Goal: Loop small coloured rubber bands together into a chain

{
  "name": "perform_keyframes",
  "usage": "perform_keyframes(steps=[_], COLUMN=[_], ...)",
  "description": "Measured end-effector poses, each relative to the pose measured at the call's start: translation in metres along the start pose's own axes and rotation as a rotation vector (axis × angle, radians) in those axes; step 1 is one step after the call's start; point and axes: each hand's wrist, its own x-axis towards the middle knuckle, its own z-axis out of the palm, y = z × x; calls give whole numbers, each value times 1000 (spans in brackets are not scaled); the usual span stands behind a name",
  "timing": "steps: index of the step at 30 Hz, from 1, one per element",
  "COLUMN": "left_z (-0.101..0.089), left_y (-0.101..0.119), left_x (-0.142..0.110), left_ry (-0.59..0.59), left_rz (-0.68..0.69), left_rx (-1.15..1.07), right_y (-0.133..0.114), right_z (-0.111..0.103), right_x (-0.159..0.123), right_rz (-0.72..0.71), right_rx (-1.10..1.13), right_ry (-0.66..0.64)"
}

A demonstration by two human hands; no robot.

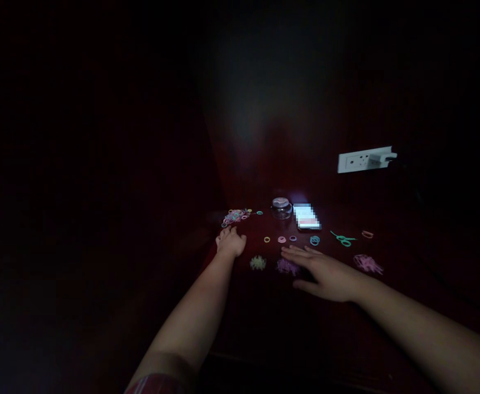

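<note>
My left hand (231,242) rests palm down at the table's left side, thumb apart, just in front of a mixed pile of small coloured bands (235,217). Stretched out flat, the fingers of my right hand (319,272) reach over a purple pile of bands (284,266) and partly cover it. Left of that lies a yellow-green pile (258,263); a pink pile (369,264) is beyond my right wrist. Behind them sit a yellow ring (267,239), a pink ring (281,239), a purple ring (293,238) and blue rings (314,240). Neither hand visibly holds anything.
A small clear jar (281,210) stands at the back beside a lit phone (306,216). Green scissors (343,240) and a peach-coloured band (367,235) lie to the right. On the wall is a white socket panel (365,160) with a plug. The surroundings are very dark.
</note>
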Motion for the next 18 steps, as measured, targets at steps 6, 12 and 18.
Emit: perform_keyframes(steps=[6, 12, 18], left_z=[-1, 1, 3], left_y=[0, 3, 6], left_x=[1, 4, 22], left_ry=[13, 45, 94], left_rz=[24, 36, 70], left_rx=[0, 18, 24], right_y=[-8, -9, -4], right_z=[-4, -2, -1], right_x=[-1, 0, 0], right_rz=[29, 19, 10], right_rx=[-6, 38, 47], right_ry=[59, 143, 189])
